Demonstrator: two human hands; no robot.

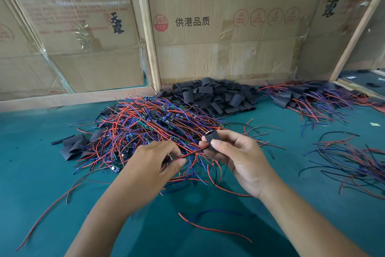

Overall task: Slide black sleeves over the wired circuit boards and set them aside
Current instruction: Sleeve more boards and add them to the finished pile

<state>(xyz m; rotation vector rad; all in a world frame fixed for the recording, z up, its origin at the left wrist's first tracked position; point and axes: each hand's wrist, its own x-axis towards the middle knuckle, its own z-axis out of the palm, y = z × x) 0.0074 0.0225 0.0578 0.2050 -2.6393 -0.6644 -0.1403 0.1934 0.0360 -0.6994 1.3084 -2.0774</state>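
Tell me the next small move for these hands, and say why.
Probably draw the red wire further through the black sleeve. The right hand pinches the sleeve, the left hand pinches the wire entering it, and no board shows at the sleeve yet.

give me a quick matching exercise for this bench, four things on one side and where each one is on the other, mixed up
Things:
1. heap of empty black sleeves
2. tangle of bare wired boards
3. pile of sleeved boards
4. single black sleeve

Places:
A. far right, by the cardboard wall
B. pinched in the right hand
C. back centre, against the cardboard
D. centre of the green mat, just beyond the left hand

Pairs: 1-C, 2-D, 3-A, 4-B
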